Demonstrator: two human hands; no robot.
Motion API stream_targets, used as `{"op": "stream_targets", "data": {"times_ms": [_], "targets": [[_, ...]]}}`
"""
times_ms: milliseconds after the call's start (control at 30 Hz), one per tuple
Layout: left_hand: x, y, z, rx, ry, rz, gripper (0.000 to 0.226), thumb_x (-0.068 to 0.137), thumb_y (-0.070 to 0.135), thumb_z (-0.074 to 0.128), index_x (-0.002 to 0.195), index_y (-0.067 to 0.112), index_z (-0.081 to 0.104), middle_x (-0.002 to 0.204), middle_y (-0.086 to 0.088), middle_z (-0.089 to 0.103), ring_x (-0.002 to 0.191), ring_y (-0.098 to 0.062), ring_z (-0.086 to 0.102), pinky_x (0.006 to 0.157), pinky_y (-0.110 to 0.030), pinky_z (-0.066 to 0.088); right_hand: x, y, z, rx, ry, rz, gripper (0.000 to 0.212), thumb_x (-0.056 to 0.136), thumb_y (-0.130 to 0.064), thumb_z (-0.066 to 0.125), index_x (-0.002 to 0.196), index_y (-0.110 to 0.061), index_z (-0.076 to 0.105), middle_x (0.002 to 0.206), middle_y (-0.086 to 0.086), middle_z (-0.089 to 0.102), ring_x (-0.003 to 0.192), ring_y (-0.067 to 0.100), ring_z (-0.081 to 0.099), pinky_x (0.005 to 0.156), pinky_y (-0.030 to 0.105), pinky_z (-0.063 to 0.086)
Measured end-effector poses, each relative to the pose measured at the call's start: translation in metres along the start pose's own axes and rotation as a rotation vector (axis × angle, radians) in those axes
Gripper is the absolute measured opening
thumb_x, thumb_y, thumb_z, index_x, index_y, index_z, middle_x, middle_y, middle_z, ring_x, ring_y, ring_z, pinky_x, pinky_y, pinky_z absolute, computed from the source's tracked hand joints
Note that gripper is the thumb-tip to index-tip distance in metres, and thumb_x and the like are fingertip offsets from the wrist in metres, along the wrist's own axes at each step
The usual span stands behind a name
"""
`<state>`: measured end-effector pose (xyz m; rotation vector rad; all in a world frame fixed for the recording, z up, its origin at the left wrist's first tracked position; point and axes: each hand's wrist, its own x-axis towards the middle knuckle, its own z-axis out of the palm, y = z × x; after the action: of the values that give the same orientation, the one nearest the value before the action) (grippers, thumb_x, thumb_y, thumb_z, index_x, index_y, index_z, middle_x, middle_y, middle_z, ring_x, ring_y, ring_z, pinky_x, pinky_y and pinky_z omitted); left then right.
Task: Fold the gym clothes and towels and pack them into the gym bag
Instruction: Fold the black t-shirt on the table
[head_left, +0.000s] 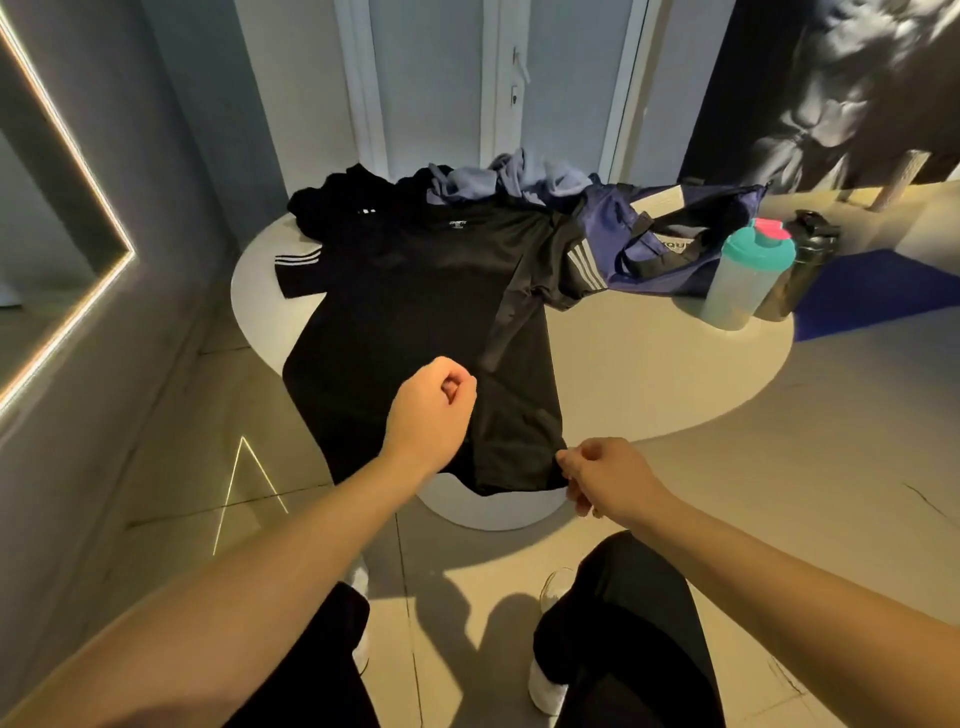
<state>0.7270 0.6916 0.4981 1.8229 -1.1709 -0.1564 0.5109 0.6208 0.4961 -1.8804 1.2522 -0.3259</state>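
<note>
Black shirt (415, 312) on table (649, 364); right hand (608, 475) grip pinches hem corner.

Black T-shirt (415, 312) — white stripes banding both sleeves, tiny white print at the collar. Grey-blue for the crumpled garment (498, 179), deep navy-purple for the gym bag (670, 244). Shaker bottle (743, 280): cloudy clear, teal lid, pink cap. Second bottle (802, 265) — all black. Table (649, 364), white.
</note>
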Motion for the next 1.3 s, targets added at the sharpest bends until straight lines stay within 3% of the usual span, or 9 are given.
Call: {"op": "stream_targets", "data": {"times_ms": [167,233,333,467,733,867,1000,1167,1300], "targets": [[-0.090,-0.001,0.027,-0.371,-0.091,-0.681,0.048,0.102,0.041,0.048,0.065,0.013,0.061,0.051,0.003,0.056,0.053,-0.020,0.052,0.060,-0.035,0.045,0.005,0.012,0.010,0.459,-0.130,0.130,0.030,0.094,-0.032,0.068,0.101,-0.003,0.071,0.091,0.014,0.065,0.089,0.024,0.066,0.085,0.035,0.060],[-0.099,0.000,0.037,-0.663,-0.233,-1.010,0.048,0.104,0.047,0.044,0.092,0.005,0.064,0.072,-0.008,0.069,0.061,-0.022,0.063,0.056,-0.031,0.049,0.004,0.012,0.013,0.541,-0.147,0.152,0.033,0.091,-0.036,0.072,0.100,-0.005,0.070,0.095,0.009,0.064,0.094,0.022,0.065,0.087,0.036,0.059],[-0.093,0.000,0.046,-1.269,-0.128,-1.277,0.055,0.101,0.038,0.057,0.139,0.001,0.040,0.128,-0.027,0.059,0.113,-0.039,0.063,0.098,-0.047,0.053,0.001,0.009,0.016,0.587,-0.164,0.193,0.033,0.089,-0.035,0.074,0.112,-0.011,0.068,0.114,0.003,0.066,0.110,0.018,0.060,0.096,0.041,0.056],[-0.086,-0.001,0.053,-1.523,0.093,-1.177,0.047,0.100,0.015,0.059,0.141,0.001,0.044,0.113,-0.020,0.061,0.105,-0.033,0.061,0.105,-0.042,0.046,-0.001,0.003,0.018,0.752,-0.184,0.293,0.032,0.088,-0.023,0.076,0.114,-0.006,0.068,0.114,0.010,0.073,0.111,0.024,0.065,0.087,0.036,0.060],[-0.104,-0.006,0.051,-1.260,0.112,-1.193,0.019,0.095,0.014,0.067,0.112,0.005,0.063,0.073,-0.006,0.059,0.059,-0.011,0.053,0.045,-0.020,0.049,-0.004,0.001,0.005,0.464,-0.166,0.204,0.036,0.090,-0.029,0.075,0.101,0.003,0.065,0.073,0.013,0.067,0.059,0.018,0.061,0.052,0.025,0.045],[-0.107,-0.011,0.046,-1.220,0.065,-1.144,0.035,0.093,0.026,0.071,0.121,0.008,0.062,0.101,-0.010,0.071,0.087,-0.019,0.068,0.078,-0.030,0.057,-0.001,0.003,0.000,-0.067,-0.130,0.113,0.053,0.087,-0.052,0.070,0.102,-0.003,0.061,0.080,0.011,0.072,0.057,0.019,0.069,0.057,0.028,0.052],[-0.105,-0.028,0.034,-1.236,0.088,-1.180,0.063,0.096,0.040,0.064,0.143,0.004,0.046,0.133,-0.013,0.060,0.127,-0.025,0.055,0.116,-0.038,0.036,-0.007,-0.030,-0.007,-0.588,0.081,-0.185,0.050,0.088,-0.068,0.055,0.096,-0.019,0.051,0.086,-0.002,0.061,0.076,0.017,0.060,0.069,0.035,0.052],[-0.088,-0.045,-0.002,-1.155,0.265,-1.157,0.066,0.100,0.044,0.053,0.155,0.013,0.033,0.158,-0.012,0.037,0.146,-0.025,0.033,0.117,-0.034,0.027,0.013,-0.114,0.029,-0.494,-0.017,-0.390,0.031,0.092,-0.054,0.060,0.084,-0.025,0.058,0.079,-0.004,0.062,0.075,0.014,0.061,0.066,0.032,0.050],[-0.063,-0.089,-0.036,-1.123,0.437,-1.106,0.058,0.084,0.047,0.065,0.133,0.017,0.055,0.129,-0.004,0.057,0.119,-0.018,0.054,0.095,-0.030,0.043,0.052,-0.180,0.079,-0.425,-0.217,-0.503,0.020,0.094,-0.035,0.067,0.103,-0.018,0.067,0.094,-0.001,0.068,0.087,0.016,0.067,0.079,0.034,0.059]]}}
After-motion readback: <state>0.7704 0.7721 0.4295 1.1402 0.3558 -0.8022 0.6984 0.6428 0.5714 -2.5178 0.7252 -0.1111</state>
